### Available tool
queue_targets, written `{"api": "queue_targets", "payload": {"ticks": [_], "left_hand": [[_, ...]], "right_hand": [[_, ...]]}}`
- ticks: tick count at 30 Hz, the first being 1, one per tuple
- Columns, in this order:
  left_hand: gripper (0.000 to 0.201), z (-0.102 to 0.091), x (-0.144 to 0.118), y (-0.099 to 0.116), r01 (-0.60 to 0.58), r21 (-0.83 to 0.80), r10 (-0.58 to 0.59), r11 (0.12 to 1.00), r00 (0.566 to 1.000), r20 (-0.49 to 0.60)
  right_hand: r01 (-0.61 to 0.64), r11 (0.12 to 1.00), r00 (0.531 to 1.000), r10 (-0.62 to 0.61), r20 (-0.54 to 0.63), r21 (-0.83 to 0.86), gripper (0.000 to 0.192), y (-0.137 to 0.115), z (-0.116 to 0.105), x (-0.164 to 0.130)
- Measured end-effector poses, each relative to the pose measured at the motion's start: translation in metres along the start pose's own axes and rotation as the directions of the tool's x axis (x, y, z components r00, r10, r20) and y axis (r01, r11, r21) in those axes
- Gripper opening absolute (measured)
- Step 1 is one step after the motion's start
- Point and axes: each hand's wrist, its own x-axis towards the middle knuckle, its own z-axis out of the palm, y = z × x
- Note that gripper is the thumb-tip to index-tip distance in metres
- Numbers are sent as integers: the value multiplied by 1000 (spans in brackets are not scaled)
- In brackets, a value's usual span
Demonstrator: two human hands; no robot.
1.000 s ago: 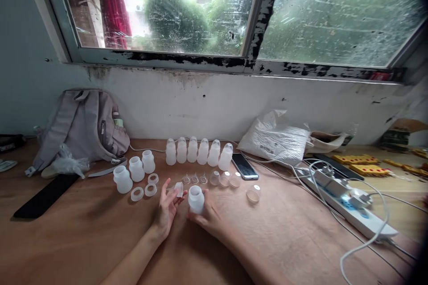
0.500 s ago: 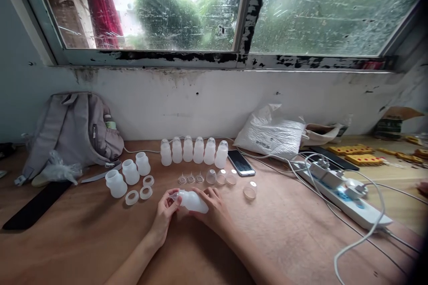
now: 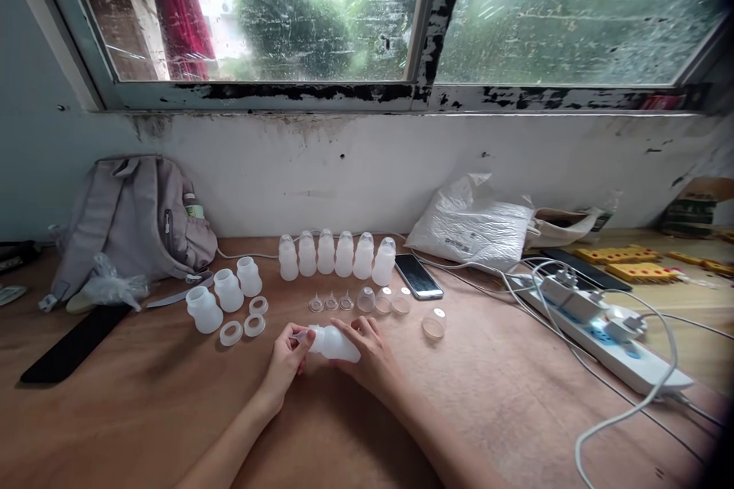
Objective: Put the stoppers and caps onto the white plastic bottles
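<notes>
My right hand [image 3: 371,355] grips a small white plastic bottle [image 3: 338,345] lying on its side, neck pointing left. My left hand [image 3: 287,361] pinches a small clear part [image 3: 300,335] at the bottle's neck. Just beyond lie three clear teats [image 3: 331,302], clear caps [image 3: 383,299] and one more cap [image 3: 433,325]. A row of several capped bottles [image 3: 336,254] stands near the wall. To the left stand three open bottles [image 3: 226,291] with white rings [image 3: 244,328] beside them.
A grey backpack [image 3: 131,218] leans on the wall at left, with a black flat object [image 3: 72,344] in front. A phone [image 3: 418,276], a white plastic bag [image 3: 475,227], a power strip [image 3: 596,332] with cables, and yellow pieces [image 3: 622,263] are to the right.
The bottle stood upright in my right hand a second ago; now it lies tipped sideways with its neck toward my left hand, which holds the small part against it.
</notes>
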Motion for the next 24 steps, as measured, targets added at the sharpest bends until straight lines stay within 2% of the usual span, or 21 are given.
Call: {"api": "queue_targets", "payload": {"ticks": [8,12,14,17,19,21,24], "left_hand": [[46,-2,2,-4,25,37,-25,999,1000,-10],[47,-4,1,0,57,129,-57,990,998,1],[48,-6,1,2,14,230,-16,973,1000,8],[49,-9,1,3,-108,408,121,907,993,-6],[48,-10,0,3,-142,467,179,873,983,-37],[45,-10,0,3,-147,430,200,891,977,-80],[35,-7,-1,7,-141,202,158,969,985,-72]], "right_hand": [[64,998,997,-65,-33,-27,61,-2,-4,-1],[80,997,996,-80,-28,-24,66,-7,-6,-2],[83,996,996,-84,-23,-14,67,-9,-5,-3],[71,997,997,-71,-14,20,66,-12,-3,-5],[50,996,999,-50,-4,73,67,-13,0,-6],[1,988,1000,1,-13,158,63,-13,3,-7],[-109,946,993,119,-12,306,46,-13,3,-6]]}}
